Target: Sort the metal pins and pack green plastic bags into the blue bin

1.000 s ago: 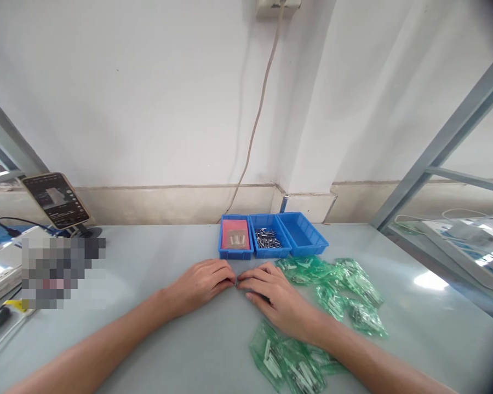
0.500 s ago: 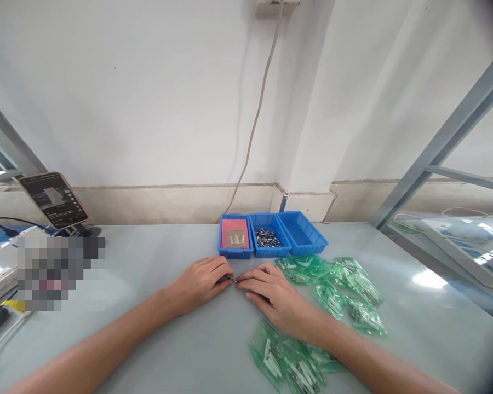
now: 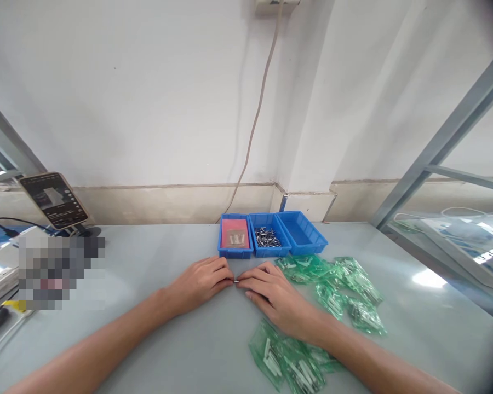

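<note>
Over the grey table my left hand [image 3: 207,279] and my right hand [image 3: 273,295] meet almost fingertip to fingertip. Between them shows a short glint of a thin metal part [image 3: 236,282], most of it covered by fingers. Both hands are closed in a pinch on its two ends. Just beyond them stands a blue bin [image 3: 235,254] with a pink sheet and a small clear bag [image 3: 236,238] of pale pieces. The middle blue bin [image 3: 273,253] holds many small shiny metal parts [image 3: 267,237].
A third blue bin [image 3: 302,232] stands at the right of the row. Green plastic bags [image 3: 349,279] of small parts lie right of my hands, and more green bags [image 3: 290,364] lie near my right forearm. A phone [image 3: 54,200] on a stand is at the left.
My left fingers have closed further around the thin metal part, so less of it shows. My right hand has hardly moved.
</note>
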`<state>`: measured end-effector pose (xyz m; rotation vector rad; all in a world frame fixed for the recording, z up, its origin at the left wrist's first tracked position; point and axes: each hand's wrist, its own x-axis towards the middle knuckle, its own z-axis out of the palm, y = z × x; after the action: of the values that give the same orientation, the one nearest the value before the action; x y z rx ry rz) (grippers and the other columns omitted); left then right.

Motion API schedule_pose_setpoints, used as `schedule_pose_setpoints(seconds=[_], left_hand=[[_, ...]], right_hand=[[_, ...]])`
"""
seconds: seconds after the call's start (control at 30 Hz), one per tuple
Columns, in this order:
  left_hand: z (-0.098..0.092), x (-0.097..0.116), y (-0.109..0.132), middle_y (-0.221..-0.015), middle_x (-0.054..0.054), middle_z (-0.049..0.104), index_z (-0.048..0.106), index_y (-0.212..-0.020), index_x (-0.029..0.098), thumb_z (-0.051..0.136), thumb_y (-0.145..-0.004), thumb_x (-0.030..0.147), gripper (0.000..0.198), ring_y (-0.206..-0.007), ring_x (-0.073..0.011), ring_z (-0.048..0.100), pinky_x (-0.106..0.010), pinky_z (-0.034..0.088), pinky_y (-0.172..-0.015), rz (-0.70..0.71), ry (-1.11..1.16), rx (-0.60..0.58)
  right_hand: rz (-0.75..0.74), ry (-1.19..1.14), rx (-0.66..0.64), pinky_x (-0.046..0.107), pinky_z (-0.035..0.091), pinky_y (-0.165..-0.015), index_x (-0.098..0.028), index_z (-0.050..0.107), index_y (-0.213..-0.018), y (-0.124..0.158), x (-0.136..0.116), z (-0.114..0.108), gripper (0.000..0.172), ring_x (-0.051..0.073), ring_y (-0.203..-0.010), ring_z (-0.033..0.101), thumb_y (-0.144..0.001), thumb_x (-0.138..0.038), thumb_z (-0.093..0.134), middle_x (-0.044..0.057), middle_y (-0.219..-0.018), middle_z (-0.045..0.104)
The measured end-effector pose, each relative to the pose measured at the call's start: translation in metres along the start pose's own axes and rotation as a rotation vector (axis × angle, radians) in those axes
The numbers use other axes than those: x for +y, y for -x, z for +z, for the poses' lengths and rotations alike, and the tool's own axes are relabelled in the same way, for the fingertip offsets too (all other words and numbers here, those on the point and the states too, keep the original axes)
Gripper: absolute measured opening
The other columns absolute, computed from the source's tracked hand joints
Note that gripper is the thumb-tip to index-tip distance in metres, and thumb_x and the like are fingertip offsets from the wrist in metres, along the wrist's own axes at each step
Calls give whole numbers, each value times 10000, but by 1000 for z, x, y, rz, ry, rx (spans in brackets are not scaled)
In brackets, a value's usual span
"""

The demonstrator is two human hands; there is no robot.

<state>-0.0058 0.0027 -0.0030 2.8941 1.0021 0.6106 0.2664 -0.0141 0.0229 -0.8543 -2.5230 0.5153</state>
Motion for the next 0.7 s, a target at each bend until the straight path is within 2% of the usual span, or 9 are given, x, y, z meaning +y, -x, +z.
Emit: schedule_pose_setpoints(seconds=[0.47, 0.7], left_hand=[[3, -1, -1, -1006, -32, 654, 641, -1065, 200, 502, -1132, 315, 192, -917, -179, 640, -298, 520, -839, -41, 15, 5], [2, 0, -1, -1023, -30, 638, 678, -1102, 218, 476, -1142, 310, 226, -894, -160, 632, -275, 499, -818, -9, -3, 2]], right_hand=[[24, 57, 130, 488, 521, -1009, -260, 739, -1217, -1, 11, 7, 225, 282, -1128, 592, -1089, -185, 570, 40, -1206, 777], [52, 83, 164, 479, 532, -1003, -253, 746, -1168, -1, 13, 5, 213, 280, -1134, 598, -1088, -184, 561, 60, -1253, 737]])
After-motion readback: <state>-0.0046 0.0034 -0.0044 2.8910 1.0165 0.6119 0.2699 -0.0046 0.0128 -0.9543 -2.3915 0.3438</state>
